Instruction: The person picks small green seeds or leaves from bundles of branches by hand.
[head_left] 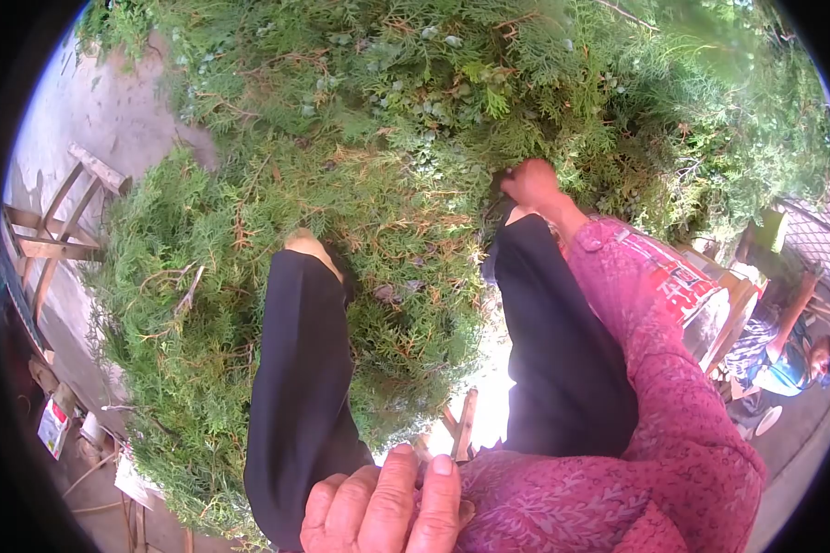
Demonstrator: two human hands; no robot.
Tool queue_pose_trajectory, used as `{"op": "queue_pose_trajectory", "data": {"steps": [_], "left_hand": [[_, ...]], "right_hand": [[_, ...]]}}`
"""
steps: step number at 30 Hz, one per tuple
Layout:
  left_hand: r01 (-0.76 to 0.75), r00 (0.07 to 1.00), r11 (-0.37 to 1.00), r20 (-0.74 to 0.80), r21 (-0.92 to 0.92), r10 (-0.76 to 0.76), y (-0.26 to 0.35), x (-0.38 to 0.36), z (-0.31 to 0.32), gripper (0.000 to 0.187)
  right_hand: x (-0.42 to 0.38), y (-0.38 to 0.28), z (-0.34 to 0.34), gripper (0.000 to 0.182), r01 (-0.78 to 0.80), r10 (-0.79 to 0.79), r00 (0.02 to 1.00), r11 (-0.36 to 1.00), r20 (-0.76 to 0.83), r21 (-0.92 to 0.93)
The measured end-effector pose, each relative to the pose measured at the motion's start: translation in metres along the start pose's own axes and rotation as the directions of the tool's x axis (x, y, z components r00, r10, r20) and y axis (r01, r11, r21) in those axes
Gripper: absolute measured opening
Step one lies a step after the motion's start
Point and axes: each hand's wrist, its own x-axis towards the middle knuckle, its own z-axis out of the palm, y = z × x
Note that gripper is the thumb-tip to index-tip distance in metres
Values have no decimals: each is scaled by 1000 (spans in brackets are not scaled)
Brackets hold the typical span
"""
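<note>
My right hand [532,184] reaches forward beyond my right knee into the green cypress-like branches [415,111]. Its fingers are curled closed, and what they hold, if anything, is hidden by the hand and a dark spot beside it. Close to the camera, my left hand [387,507] is over my lap near the patterned pink shirt [563,493]. Its fingers are extended and slightly bent, with a gap between two of them, and I see nothing held there. More cut greenery [369,304] lies between and around my black-trousered legs [304,350].
A wooden stool-like frame [60,235] lies on the concrete at left. To the right, beyond my sleeve, is a red and white bucket [687,290]. Another person [775,355] sits farther right. Papers and sticks [55,429] lie at lower left.
</note>
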Motion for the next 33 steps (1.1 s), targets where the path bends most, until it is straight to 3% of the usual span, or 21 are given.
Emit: {"op": "queue_pose_trajectory", "data": {"steps": [4, 6, 7, 9, 10, 13, 16, 18, 22, 25, 27, 33], "left_hand": [[-83, 994, 995, -73, 54, 86, -6, 0, 8, 41], [-10, 1000, 1000, -9, 21, 10, 3, 4, -4, 36], [63, 996, 998, 56, -5, -62, 6, 6, -9, 33], [-7, 1000, 1000, 5, 19, 7, -1, 2, 3, 36], [-74, 996, 996, -45, 46, 76, -4, 1, 7, 41], [-82, 994, 995, -60, 59, 86, -6, 0, 10, 41], [-26, 1000, 999, -8, 33, 27, 1, 3, 0, 36], [30, 999, 999, 46, 12, -30, 6, 6, -8, 33], [65, 996, 998, 68, 7, -65, 7, 8, -8, 34], [71, 994, 997, 87, -5, -70, 7, 9, -10, 34], [70, 993, 997, 100, -11, -69, 7, 10, -10, 35], [67, 990, 998, 126, -13, -65, 6, 11, -11, 34]], "right_hand": [[-2, 3, -5, 32, -77, 58, 994, 976, 97, 205], [-12, -2, -4, 25, 80, -63, 992, 985, -108, 154], [-13, -5, -4, 25, 80, -63, 992, 985, -108, 153], [-14, -12, -3, 22, 176, -173, 984, 982, 46, -65], [-15, -14, -3, 22, 175, -172, 984, 983, 46, -63], [-13, -17, 2, 16, 268, -257, 961, 957, 105, -110], [-7, -10, 10, 15, 299, -286, 953, 943, 104, -149], [-4, -7, 12, 16, 218, -219, 975, 975, 27, 31], [-13, -22, -8, 18, 102, -106, 994, 977, 12, 186], [-13, -21, 12, 17, 192, -199, 979, 972, 34, 136], [-16, -30, 14, 22, 261, -257, 963, 964, 74, -51], [-14, -34, 22, 20, 271, -260, 958, 959, 118, -85]]}}
